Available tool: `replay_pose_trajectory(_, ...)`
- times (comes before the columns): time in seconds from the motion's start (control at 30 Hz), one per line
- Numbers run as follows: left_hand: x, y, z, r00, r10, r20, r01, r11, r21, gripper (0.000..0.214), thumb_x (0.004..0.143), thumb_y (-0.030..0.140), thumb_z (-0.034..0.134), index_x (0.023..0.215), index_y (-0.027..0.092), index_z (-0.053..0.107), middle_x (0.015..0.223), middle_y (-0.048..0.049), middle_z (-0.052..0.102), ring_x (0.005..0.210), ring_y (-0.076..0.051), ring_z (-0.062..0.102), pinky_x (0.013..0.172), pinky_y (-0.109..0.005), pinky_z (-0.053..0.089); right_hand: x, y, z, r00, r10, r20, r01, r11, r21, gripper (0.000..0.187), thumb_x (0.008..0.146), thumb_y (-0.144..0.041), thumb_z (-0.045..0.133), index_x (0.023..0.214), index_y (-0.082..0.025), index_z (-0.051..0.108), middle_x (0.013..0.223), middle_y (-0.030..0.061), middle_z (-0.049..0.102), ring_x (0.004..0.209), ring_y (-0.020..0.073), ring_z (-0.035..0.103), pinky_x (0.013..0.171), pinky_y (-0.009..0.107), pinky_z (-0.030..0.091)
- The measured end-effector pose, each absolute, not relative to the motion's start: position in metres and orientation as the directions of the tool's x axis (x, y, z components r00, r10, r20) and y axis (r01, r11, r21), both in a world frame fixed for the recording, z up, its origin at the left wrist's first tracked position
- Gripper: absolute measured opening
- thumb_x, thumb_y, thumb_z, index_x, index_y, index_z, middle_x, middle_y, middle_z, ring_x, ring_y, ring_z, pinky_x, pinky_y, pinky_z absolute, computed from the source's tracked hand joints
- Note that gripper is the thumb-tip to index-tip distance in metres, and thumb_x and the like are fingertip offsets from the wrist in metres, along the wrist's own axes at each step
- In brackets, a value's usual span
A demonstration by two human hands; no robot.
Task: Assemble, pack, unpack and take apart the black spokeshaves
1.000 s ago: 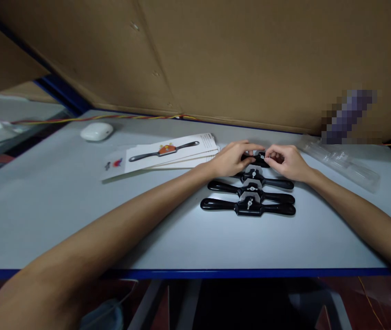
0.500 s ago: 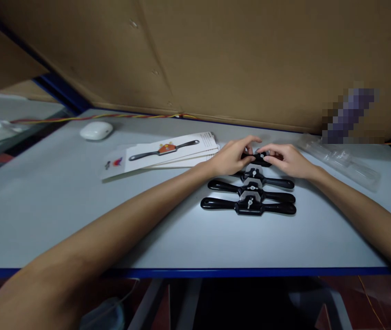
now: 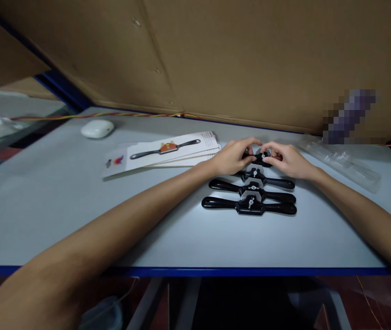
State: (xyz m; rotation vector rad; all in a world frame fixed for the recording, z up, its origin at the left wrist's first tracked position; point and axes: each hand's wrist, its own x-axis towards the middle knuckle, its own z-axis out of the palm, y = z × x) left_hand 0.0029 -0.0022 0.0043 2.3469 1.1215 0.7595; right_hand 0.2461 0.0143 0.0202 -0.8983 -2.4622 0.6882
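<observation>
Both hands are on the farthest black spokeshave (image 3: pixel 261 159), one at each side of its middle. My left hand (image 3: pixel 234 157) has thumb and fingers closed on its left part, and my right hand (image 3: pixel 285 158) pinches close to the small screw on its right. The handles of this spokeshave are mostly hidden by the hands. Nearer to me, more black spokeshaves lie in a column: one (image 3: pixel 278 183) partly under my left hand, a middle one (image 3: pixel 225 185) and the nearest (image 3: pixel 219 203). Each shows a silvery blade and a screw.
Printed cards (image 3: pixel 171 149) picturing a spokeshave lie fanned left of my left hand. Clear plastic packaging (image 3: pixel 343 162) rests at the right. A white rounded case (image 3: pixel 97 129) sits at the back left. Behind the grey table (image 3: pixel 168 238) rises a cardboard wall (image 3: pixel 237 59), with twisted wires (image 3: pixel 126 113) along its foot.
My right fingers have shifted slightly around the screw area of the farthest spokeshave. My left hand stays nearly still, and the other spokeshaves keep their places.
</observation>
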Motion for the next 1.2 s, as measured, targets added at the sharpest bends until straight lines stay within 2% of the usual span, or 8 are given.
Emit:
replay_pose_trajectory(0.17,0.0028,-0.0025,0.0048,0.516,0.804,0.296,0.581,-0.582,0.569,0.043,0.094,0.024,0.061,0.136,0.016,0.063,0.092,-0.0027,0.072,0.083,-0.019,0.066,0.081,-0.030,0.049,0.2453,0.0136,0.0206,-0.705,0.668,0.237,0.474,0.692,-0.544,0.019,0.099,-0.037,0.059,0.111,-0.022,0.061,0.064,-0.0095,0.032,0.060,0.0138,0.034,0.063,0.030,0.026)
replay_pose_trajectory(0.37,0.0032,-0.0018,0.0050,0.539,0.777,0.325,0.568,-0.620,0.541,0.033,0.094,0.022,0.060,0.125,0.018,0.069,0.092,-0.0026,0.073,0.082,-0.018,0.065,0.081,-0.030,0.049,0.2446,0.0135,0.0214,-0.715,0.655,0.246,0.483,0.716,-0.504,0.017,0.100,-0.037,0.057,0.110,-0.023,0.057,0.062,-0.0104,0.030,0.058,0.0141,0.031,0.063,0.030,0.025)
replay_pose_trajectory(0.93,0.0052,-0.0028,0.0067,0.519,0.797,0.311,0.616,-0.600,0.511,0.036,0.094,0.019,0.060,0.128,0.016,0.071,0.091,-0.0039,0.074,0.079,-0.019,0.065,0.077,-0.029,0.047,0.2424,0.0106,0.0213,-0.721,0.637,0.273,0.479,0.743,-0.468,0.015,0.101,-0.038,0.056,0.107,-0.024,0.055,0.073,-0.0052,0.050,0.065,0.0160,0.040,0.067,0.030,0.030)
replay_pose_trajectory(1.2,0.0028,-0.0024,0.0073,0.525,0.801,0.288,0.596,-0.588,0.547,0.036,0.095,0.027,0.058,0.126,0.017,0.073,0.090,-0.0032,0.076,0.079,-0.018,0.066,0.079,-0.030,0.049,0.2450,0.0144,0.0162,-0.693,0.684,0.229,0.524,0.696,-0.491,0.019,0.101,-0.041,0.058,0.110,-0.024,0.059,0.063,-0.0090,0.039,0.059,0.0156,0.036,0.065,0.030,0.027)
